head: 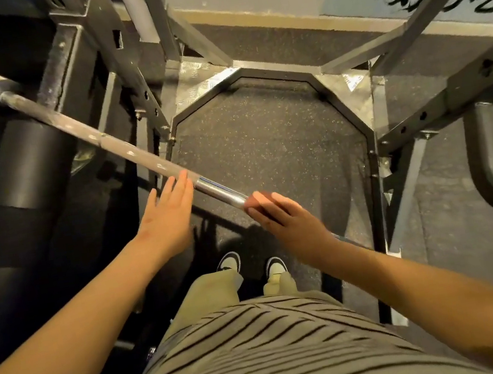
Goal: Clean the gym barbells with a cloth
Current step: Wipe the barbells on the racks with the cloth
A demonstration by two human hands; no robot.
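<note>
Barbell (125, 153) over speckled rubber floor (263, 139) | left hand (169, 212) released, flat | right hand (289, 222) grasping cloth (253, 204)

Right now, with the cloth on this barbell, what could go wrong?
1. Your left hand lies open at the barbell, not gripping it, so the barbell may roll or shift while your right hand works the cloth along it.
2. Your shoes appear to stand below the barbell; if it slipped off its supports, it could land on them.

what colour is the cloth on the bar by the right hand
Reddish-brown cloth, blurred, gripped by the right hand; head view.
</note>
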